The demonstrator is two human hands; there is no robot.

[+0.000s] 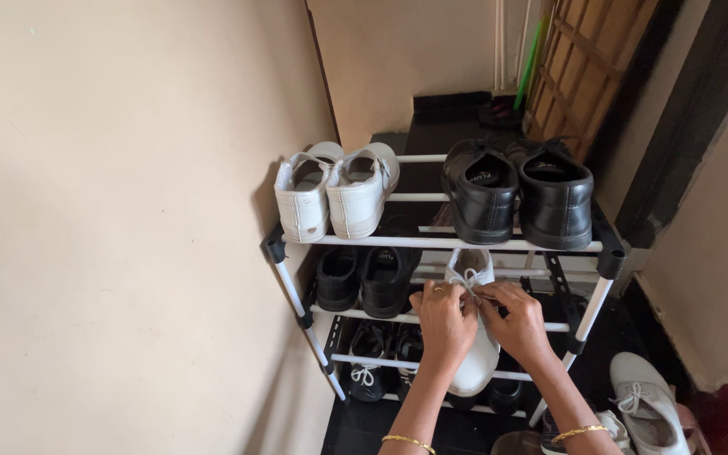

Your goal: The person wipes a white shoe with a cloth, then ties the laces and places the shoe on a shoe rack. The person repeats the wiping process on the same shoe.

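Observation:
A white lace-up shoe (473, 268) rests on the second tier of a white-and-black shoe rack (457, 243), its toe sticking out toward me. My left hand (443, 324) and my right hand (511, 318) are both over it, fingers pinching the white laces (468, 280) near the tongue. Each wrist wears a thin gold bangle. My hands cover much of the shoe's upper.
A pair of white shoes (334, 192) and a pair of black shoes (518, 194) sit on the top tier. Black shoes (364, 278) fill the second tier's left side, with more pairs below. Another white shoe (649, 404) lies on the dark floor at right. Beige wall at left.

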